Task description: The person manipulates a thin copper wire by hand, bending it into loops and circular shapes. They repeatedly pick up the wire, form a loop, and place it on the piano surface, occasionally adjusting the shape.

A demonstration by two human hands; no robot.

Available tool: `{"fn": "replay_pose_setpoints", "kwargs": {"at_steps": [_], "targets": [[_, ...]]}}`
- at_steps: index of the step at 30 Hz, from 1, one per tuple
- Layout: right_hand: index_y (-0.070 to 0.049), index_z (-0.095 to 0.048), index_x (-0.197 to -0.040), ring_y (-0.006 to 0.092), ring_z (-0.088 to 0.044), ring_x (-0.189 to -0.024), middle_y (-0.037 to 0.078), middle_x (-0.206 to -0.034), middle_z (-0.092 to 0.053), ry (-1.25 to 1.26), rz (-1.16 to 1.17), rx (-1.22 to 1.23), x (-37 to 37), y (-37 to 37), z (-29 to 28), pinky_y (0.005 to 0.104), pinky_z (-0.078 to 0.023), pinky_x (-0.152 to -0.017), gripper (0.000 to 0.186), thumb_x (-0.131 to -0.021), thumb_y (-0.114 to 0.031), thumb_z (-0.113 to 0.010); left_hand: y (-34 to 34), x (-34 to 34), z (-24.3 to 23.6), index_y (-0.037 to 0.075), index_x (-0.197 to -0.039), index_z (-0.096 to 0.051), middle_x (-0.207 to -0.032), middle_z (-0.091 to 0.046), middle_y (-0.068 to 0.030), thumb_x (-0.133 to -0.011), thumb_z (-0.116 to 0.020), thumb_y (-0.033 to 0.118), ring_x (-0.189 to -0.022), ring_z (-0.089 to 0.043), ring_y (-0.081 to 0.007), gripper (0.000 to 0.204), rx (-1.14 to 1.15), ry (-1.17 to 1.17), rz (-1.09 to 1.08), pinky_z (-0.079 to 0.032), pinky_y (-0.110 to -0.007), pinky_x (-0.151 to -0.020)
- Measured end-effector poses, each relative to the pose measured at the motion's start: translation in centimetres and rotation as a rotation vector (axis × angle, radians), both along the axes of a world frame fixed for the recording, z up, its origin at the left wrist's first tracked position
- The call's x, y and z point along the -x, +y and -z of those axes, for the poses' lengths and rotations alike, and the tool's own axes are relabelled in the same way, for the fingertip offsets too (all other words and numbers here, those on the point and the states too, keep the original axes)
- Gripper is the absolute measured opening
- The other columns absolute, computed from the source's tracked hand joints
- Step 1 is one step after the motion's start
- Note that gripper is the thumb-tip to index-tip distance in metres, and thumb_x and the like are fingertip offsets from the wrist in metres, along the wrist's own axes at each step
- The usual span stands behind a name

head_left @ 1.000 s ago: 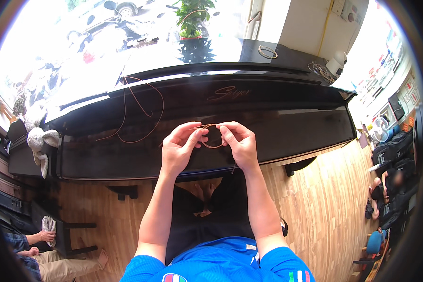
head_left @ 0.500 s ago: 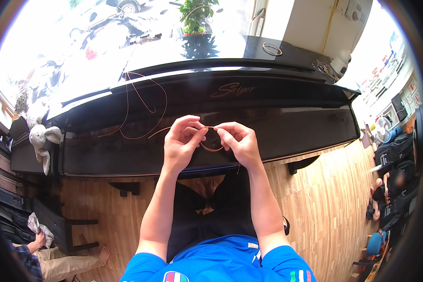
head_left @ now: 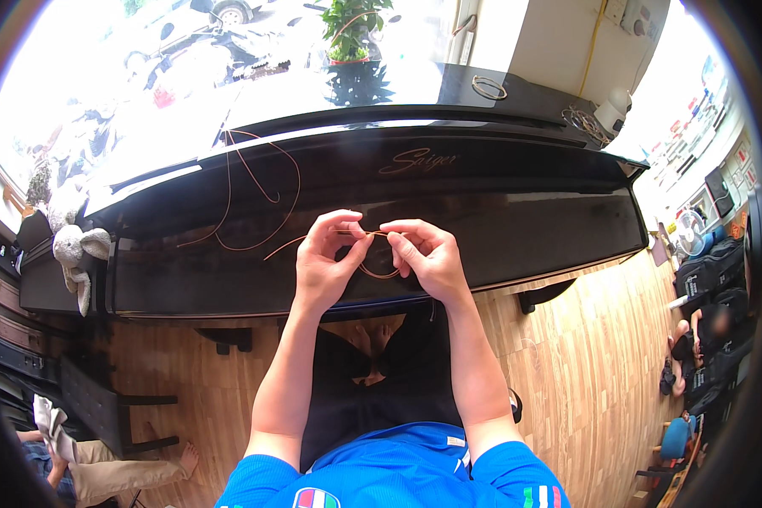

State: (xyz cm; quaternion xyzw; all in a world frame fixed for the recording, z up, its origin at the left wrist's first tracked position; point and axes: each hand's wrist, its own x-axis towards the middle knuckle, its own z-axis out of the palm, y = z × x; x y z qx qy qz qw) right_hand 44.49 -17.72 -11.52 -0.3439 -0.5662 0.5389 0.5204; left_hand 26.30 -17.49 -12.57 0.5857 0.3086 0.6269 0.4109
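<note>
Both my hands are raised over the front of a black piano (head_left: pixel 525 229), pinching a thin copper-coloured wire (head_left: pixel 379 276). My left hand (head_left: pixel 328 261) is closed on it with thumb and forefinger, and a free end runs out leftward past the knuckles. Close beside it, my right hand (head_left: pixel 430 256) grips the wire between thumb and fingertips. A short stretch bridges the two sets of fingertips, and below them the wire hangs in a small round loop. The exact grip points are partly hidden by my fingers.
Another copper-coloured wire (head_left: pixel 299 182) droops in loops over the piano's left front. On top lie a wire coil (head_left: pixel 489 87), tangled wires (head_left: pixel 586 127) and a potted plant (head_left: pixel 347 34). A plush toy (head_left: pixel 80 245) sits at the left end. A person (head_left: pixel 102 472) is at lower left.
My right fingers have shifted slightly, leaving a little more wire showing between my fingertips. The loop has moved slightly. The person at lower left has moved a cloth.
</note>
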Motion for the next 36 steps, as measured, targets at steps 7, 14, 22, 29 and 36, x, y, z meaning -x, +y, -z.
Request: {"fn": "replay_pose_setpoints", "kwargs": {"at_steps": [7,14,22,29,36], "targets": [[-0.001,-0.066,-0.119,0.0061,-0.058,-0.061,0.003,-0.078,-0.065,0.03,0.04,-0.026,0.0,0.3,0.2,0.0202,-0.049,-0.055,0.023,-0.1,-0.012,-0.059,0.1,0.0,0.1,0.003,-0.117,-0.06,-0.097,-0.06,-0.0021,-0.089,-0.068,-0.008,-0.091,-0.061,-0.0088,0.032,0.025,-0.053,-0.013,-0.053,-0.024,-0.082],[-0.001,-0.059,-0.125,0.008,-0.061,-0.059,0.009,-0.088,-0.071,0.068,0.108,-0.047,0.2,0.5,0.2,0.021,-0.052,-0.056,0.026,-0.103,-0.013,-0.055,-0.1,-0.1,-0.3,0.003,-0.114,-0.059,-0.096,-0.061,-0.0038,-0.094,-0.063,-0.003,-0.08,-0.065,-0.0107,0.021,0.083,-0.098,-0.049,-0.056,-0.024,-0.07],[0.002,-0.056,-0.127,0.0131,-0.067,-0.063,0.012,-0.094,-0.071,0.143,0.21,-0.05,0.5,0.5,0.3,0.0245,-0.055,-0.056,0.029,-0.104,-0.016,-0.052,0.2,0.2,0.2,0.001,-0.11,-0.058,-0.097,-0.06,-0.0063,-0.098,-0.057,-0.001,-0.071,-0.063,-0.0085,0.012,0.079,-0.193,-0.034,-0.059,-0.026,-0.064],[0.0,-0.056,-0.128,0.0129,-0.067,-0.065,0.011,-0.092,-0.071,0.088,0.2,-0.098,0.5,0.4,0.3,0.0241,-0.054,-0.057,0.029,-0.104,-0.015,-0.053,-0.5,-0.1,-1.0,0.005,-0.134,-0.056,-0.114,-0.068,-0.0068,-0.089,-0.074,0.006,-0.056,-0.048,0.0016,0.049,0.161,0.049,0.022,-0.041,-0.017,-0.048],[-0.001,-0.06,-0.122,0.0081,-0.059,-0.067,0.003,-0.08,-0.062,0.142,0.381,-0.147,0.3,1.1,1.0,0.0239,-0.053,-0.064,0.022,-0.103,-0.007,-0.05,-0.6,-0.1,-1.2,0.006,-0.139,-0.048,-0.091,-0.06,-0.0008,-0.095,-0.062,0.001,-0.074,-0.052,-0.0022,0.046,0.137,-0.141,-0.012,-0.043,-0.017,-0.068]]}}
